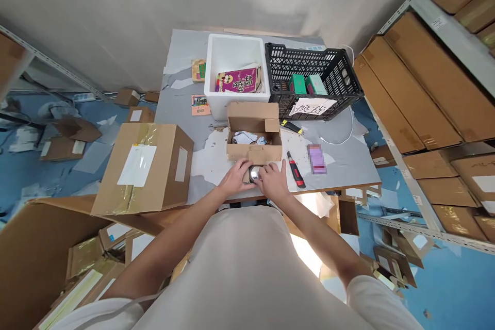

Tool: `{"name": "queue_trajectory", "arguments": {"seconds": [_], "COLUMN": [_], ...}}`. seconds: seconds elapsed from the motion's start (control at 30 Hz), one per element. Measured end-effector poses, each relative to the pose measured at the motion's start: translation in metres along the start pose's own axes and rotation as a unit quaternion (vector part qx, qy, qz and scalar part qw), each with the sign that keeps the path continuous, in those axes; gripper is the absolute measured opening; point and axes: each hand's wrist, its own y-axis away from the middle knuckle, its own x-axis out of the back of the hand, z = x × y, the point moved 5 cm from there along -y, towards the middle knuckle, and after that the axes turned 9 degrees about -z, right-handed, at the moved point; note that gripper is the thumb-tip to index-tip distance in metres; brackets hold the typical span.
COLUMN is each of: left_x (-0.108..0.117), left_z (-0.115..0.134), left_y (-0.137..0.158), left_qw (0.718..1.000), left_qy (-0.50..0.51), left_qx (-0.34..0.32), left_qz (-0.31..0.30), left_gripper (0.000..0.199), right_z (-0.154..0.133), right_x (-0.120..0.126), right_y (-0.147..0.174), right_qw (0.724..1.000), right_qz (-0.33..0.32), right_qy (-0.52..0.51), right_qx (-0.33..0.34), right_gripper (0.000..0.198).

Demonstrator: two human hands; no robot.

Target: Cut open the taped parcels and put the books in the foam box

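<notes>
Near the table's front edge, a small round object with a shiny silver face and a dark rim point(254, 174) lies between my two hands; its exact kind is too small to make out. My left hand point(234, 179) grips it from the left side, fingers curled. From the right, my right hand point(274, 181) closes on it with thumb and fingertips at its edge. Just beyond stands an open cardboard box point(253, 152) with crumpled paper point(245, 137) inside. A red and black utility knife point(296, 169) lies to the right of my right hand.
A white foam box point(218, 105) and a black plastic crate point(278, 99) stand at the back. A yellow and black cutter point(292, 127) and a purple packet point(317, 159) lie at right. A large taped carton point(178, 167) stands left. Shelves of cartons point(425, 93) flank the right.
</notes>
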Motion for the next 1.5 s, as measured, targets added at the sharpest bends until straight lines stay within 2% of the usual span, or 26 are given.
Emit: {"name": "queue_trajectory", "arguments": {"seconds": [0.1, 0.17, 0.27, 0.37, 0.47, 0.6, 0.7, 0.77, 0.83, 0.93, 1.03, 1.1, 1.2, 1.27, 1.33, 1.37, 1.43, 1.5], "left_x": [-0.007, -0.011, -0.015, -0.015, -0.013, -0.012, -0.009, 0.000, 0.013, 0.037, 0.057, 0.062, 0.055, 0.046, 0.038, 0.036, 0.032, 0.027], "left_z": [-0.001, -0.001, 0.001, 0.006, 0.010, 0.016, 0.025, 0.036, 0.052, 0.073, 0.078, 0.081, 0.094, 0.107, 0.118, 0.122, 0.126, 0.128], "left_y": [0.003, 0.004, 0.004, 0.003, 0.002, 0.005, 0.009, 0.008, 0.001, -0.022, -0.038, -0.044, -0.050, -0.051, -0.052, -0.053, -0.055, -0.057], "left_qw": [1.000, 0.999, 0.999, 0.998, 0.995, 0.991, 0.984, 0.975, 0.970, 0.960, 0.916, 0.884, 0.821, 0.760, 0.713, 0.700, 0.687, 0.686], "left_qy": [0.022, 0.025, 0.027, 0.023, 0.019, -0.019, -0.060, -0.076, -0.065, 0.024, 0.170, 0.293, 0.506, 0.619, 0.678, 0.690, 0.697, 0.692], "left_qx": [-0.004, 0.007, 0.026, 0.043, 0.075, 0.100, 0.133, 0.154, 0.145, 0.103, 0.096, 0.075, 0.034, 0.035, 0.049, 0.056, 0.069, 0.081], "left_qz": [0.011, 0.022, 0.035, 0.042, 0.065, 0.083, 0.103, 0.140, 0.184, 0.259, 0.351, 0.357, 0.260, 0.194, 0.172, 0.175, 0.193, 0.209], "left_gripper": [0.077, 0.075, 0.073, 0.067, 0.066, 0.078, 0.095, 0.113, 0.123, 0.106, 0.081, 0.074, 0.065, 0.058, 0.055, 0.055, 0.055, 0.056], "right_z": [-0.005, -0.006, -0.006, -0.005, 0.002, 0.020, 0.031, 0.037, 0.041, 0.048, 0.057, 0.061, 0.064, 0.068, 0.075, 0.078, 0.083, 0.086], "right_x": [-0.003, -0.004, -0.001, 0.016, 0.051, 0.115, 0.161, 0.185, 0.203, 0.222, 0.233, 0.236, 0.231, 0.223, 0.215, 0.212, 0.208, 0.205], "right_y": [-0.012, -0.019, -0.020, -0.009, 0.002, 0.005, -0.001, -0.007, -0.015, -0.028, -0.039, -0.046, -0.055, -0.061, -0.067, -0.069, -0.071, -0.071], "right_qw": [0.996, 0.994, 0.997, 1.000, 0.998, 0.983, 0.975, 0.973, 0.968, 0.956, 0.930, 0.888, 0.776, 0.719, 0.700, 0.699, 0.703, 0.709], "right_qz": [-0.059, -0.081, -0.067, -0.017, 0.050, 0.106, 0.130, 0.139, 0.149, 0.165, 0.172, 0.144, 0.045, 0.004, 0.011, 0.022, 0.036, 0.035], "right_qy": [0.008, 0.015, 0.019, 0.008, -0.032, -0.144, -0.172, -0.179, -0.194, -0.233, -0.310, -0.406, -0.574, -0.643, -0.672, -0.676, -0.674, -0.668], "right_qx": [-0.061, -0.070, -0.045, -0.016, 0.008, 0.038, 0.047, 0.050, 0.055, 0.068, 0.099, 0.162, 0.259, 0.264, 0.240, 0.231, 0.223, 0.223], "right_gripper": [0.032, 0.035, 0.033, 0.029, 0.026, 0.024, 0.023, 0.022, 0.022, 0.020, 0.024, 0.033, 0.044, 0.043, 0.037, 0.035, 0.031, 0.031]}}
